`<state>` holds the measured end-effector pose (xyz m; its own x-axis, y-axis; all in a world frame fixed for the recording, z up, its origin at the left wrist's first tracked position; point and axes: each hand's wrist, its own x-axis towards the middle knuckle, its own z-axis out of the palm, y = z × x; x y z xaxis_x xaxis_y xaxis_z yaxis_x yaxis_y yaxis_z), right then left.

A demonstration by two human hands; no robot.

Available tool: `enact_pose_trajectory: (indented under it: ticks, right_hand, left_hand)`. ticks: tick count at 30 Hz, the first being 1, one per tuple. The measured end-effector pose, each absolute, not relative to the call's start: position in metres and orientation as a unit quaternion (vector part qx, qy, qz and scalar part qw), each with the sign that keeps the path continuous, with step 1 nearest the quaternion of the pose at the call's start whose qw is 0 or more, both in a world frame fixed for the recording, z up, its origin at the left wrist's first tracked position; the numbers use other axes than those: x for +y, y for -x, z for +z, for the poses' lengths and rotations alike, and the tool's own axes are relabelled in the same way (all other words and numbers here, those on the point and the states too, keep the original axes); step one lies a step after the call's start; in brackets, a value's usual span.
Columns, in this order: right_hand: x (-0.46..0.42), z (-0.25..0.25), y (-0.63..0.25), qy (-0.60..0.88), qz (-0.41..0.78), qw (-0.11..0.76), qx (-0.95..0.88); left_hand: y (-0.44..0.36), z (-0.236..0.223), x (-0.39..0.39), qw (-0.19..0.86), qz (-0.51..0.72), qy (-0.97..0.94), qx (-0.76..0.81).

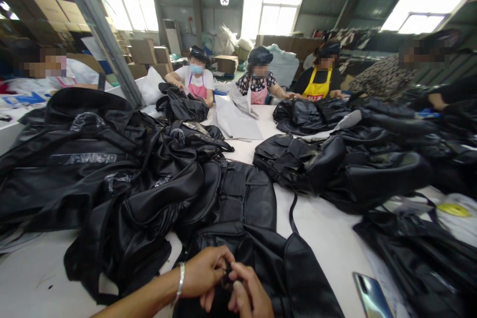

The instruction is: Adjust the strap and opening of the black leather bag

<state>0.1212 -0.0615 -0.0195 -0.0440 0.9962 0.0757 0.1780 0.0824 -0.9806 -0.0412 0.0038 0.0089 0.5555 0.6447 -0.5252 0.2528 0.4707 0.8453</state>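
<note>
A black leather-look backpack (261, 253) lies in front of me at the near edge of the table. Over it, my left hand (201, 271), with a silvery bracelet on the wrist, pinches a small black piece (226, 272) between its fingertips. My right hand (250, 290) meets it from the right, thumb and fingers closed on the same piece. Whether this is a strap end or a zip pull, I cannot tell. Just beyond lies another black backpack (242, 191), its front pockets facing up.
Black bags pile up on the left (93, 159) and right (372, 169) of the white table (320, 238). A phone (372, 295) lies at the near right, close to a yellow-centred roll (452, 209). Several people work across the table, near grey sheets (238, 119).
</note>
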Motion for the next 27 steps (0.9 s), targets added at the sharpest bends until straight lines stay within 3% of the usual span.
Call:
enact_pose_trajectory:
  ticks: [2,6,15,27]
  right_hand:
    - [-0.049,-0.008,-0.130,0.481,0.480,0.407,-0.611]
    - [-0.032,0.013,-0.134,0.427,0.442,0.352,-0.706]
    - [-0.025,0.015,-0.143,0.469,0.601,0.311,-0.568]
    - [-0.016,0.020,-0.148,0.453,0.530,0.269,-0.664]
  left_hand:
    - [0.048,0.019,0.009,0.768,0.127,-0.488,0.396]
    - [0.058,0.030,0.020,0.799,0.093,-0.466,0.368]
    - [0.066,0.017,0.029,0.799,0.080,-0.470,0.367]
    - [0.059,0.013,0.032,0.810,0.081,-0.452,0.365]
